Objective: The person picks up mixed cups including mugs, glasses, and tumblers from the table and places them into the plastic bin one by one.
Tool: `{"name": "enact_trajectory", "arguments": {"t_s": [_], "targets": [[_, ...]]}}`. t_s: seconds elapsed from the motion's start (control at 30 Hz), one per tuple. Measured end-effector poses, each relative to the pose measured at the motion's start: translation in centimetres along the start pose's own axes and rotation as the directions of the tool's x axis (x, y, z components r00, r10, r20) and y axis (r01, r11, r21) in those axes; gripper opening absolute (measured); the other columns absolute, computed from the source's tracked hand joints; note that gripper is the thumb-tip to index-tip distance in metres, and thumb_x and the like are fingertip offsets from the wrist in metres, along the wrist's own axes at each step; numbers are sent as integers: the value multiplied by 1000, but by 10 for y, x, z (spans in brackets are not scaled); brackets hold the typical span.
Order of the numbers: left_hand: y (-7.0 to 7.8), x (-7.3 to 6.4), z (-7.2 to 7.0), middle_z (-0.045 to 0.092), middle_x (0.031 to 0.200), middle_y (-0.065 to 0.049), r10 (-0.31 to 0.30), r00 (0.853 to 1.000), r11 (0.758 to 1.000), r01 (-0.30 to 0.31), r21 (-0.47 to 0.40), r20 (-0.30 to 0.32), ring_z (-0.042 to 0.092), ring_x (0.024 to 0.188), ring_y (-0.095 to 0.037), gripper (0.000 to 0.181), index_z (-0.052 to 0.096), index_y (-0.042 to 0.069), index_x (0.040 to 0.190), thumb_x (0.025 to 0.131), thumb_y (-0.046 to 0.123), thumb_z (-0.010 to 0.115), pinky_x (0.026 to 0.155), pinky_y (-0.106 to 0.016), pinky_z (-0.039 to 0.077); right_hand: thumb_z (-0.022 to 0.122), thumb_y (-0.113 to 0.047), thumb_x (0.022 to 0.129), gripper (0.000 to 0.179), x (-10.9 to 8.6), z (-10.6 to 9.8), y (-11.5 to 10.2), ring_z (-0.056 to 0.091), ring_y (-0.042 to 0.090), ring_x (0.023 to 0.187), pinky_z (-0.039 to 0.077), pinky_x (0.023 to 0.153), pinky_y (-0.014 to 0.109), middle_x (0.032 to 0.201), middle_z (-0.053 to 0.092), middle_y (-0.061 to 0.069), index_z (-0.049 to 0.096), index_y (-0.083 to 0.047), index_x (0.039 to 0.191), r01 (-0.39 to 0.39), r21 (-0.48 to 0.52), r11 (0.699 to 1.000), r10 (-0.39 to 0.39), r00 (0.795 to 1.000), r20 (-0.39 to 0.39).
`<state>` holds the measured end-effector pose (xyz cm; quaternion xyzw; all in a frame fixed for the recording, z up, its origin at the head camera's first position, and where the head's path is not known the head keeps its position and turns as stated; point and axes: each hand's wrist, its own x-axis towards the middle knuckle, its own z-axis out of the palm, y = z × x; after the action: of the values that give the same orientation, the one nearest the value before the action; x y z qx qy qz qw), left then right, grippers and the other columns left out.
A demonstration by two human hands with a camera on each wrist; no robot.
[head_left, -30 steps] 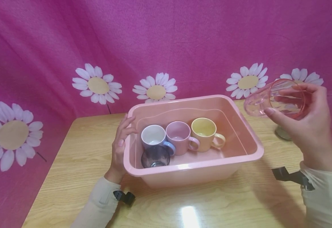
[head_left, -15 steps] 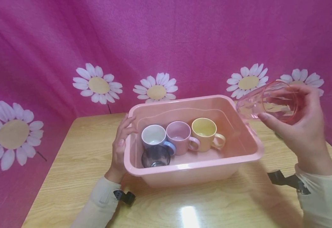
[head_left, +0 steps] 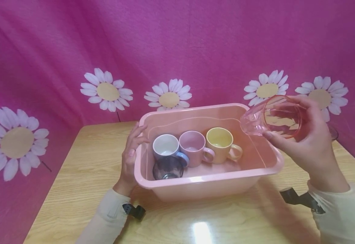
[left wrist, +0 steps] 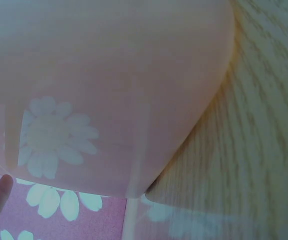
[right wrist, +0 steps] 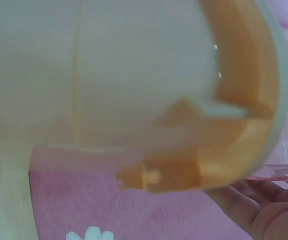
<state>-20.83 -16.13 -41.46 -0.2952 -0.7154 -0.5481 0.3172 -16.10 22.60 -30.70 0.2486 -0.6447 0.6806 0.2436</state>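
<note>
In the head view my left hand (head_left: 131,154) grips the left rim of a pink plastic basin (head_left: 201,184), with fingertips over the edge. My right hand (head_left: 309,145) holds a clear pink drinking glass (head_left: 254,120), tilted with its base toward the basin, above the right end of the rim. Inside the basin stand a white mug with a blue handle (head_left: 166,144), a pink mug (head_left: 192,147) and a yellow mug (head_left: 220,144) in a row. A dark smoky glass (head_left: 168,167) sits in front of the white mug. The basin wall (right wrist: 134,75) fills much of the right wrist view.
The basin rests on a light wooden table (head_left: 83,162). Behind my right hand, the edge of another glass (head_left: 333,133) shows at the table's right side. A magenta curtain with daisies (head_left: 195,51) hangs close behind the table and along its sides.
My right hand has carried the pink glass leftward and a little lower, from right of the basin to over its right rim. The left hand and the mugs stay in place.
</note>
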Motion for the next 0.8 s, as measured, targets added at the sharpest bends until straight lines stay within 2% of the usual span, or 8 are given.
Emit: {"name": "enact_trajectory", "arguments": {"t_s": [0.17, 0.3, 0.53, 0.67, 0.8], "targets": [[0, 0, 0, 46, 141, -17, 5, 1000, 1000, -5, 2, -3, 20, 143, -35, 42, 55, -5, 100, 88, 23, 26, 117, -48, 15, 69, 30, 60, 88, 0, 4, 1, 52, 28, 114, 55, 80, 27, 121, 52, 25, 41, 2, 138, -14, -69, 998, 16, 999, 33], [0, 1, 0, 46, 139, -19, 24, 1000, 1000, -24, -1, -8, 21, 143, -36, 42, 55, -5, 99, 89, 24, 25, 117, -48, 15, 69, 30, 59, 88, -1, 7, 2, 51, 29, 114, 55, 81, 25, 121, 52, 25, 40, 4, 138, 1, -70, 998, 4, 998, 62], [0, 1, 1, 46, 140, -18, 0, 1000, 1000, 0, -6, -5, 21, 144, -31, 41, 55, -5, 99, 87, 23, 27, 117, -47, 15, 71, 29, 57, 91, -5, 12, 4, 50, 28, 115, 51, 85, 19, 122, 53, 21, 41, 1, 138, -23, -120, 993, 32, 997, 77], [-1, 1, 1, 46, 140, -18, 5, 1000, 1000, -5, -1, -3, 20, 144, -32, 42, 55, -5, 99, 87, 24, 26, 117, -48, 15, 72, 28, 57, 91, -7, 16, 8, 49, 27, 115, 48, 89, 18, 121, 54, 19, 40, 0, 138, -14, -138, 990, 28, 994, 102], [-2, 1, 1, 46, 140, -18, 15, 1000, 1000, -15, 3, -2, 20, 143, -35, 42, 55, -4, 100, 88, 25, 26, 117, -49, 15, 75, 26, 57, 92, -8, 20, 9, 50, 26, 113, 49, 87, 17, 122, 53, 19, 41, -1, 138, -14, -221, 975, 41, 993, 115]]}}
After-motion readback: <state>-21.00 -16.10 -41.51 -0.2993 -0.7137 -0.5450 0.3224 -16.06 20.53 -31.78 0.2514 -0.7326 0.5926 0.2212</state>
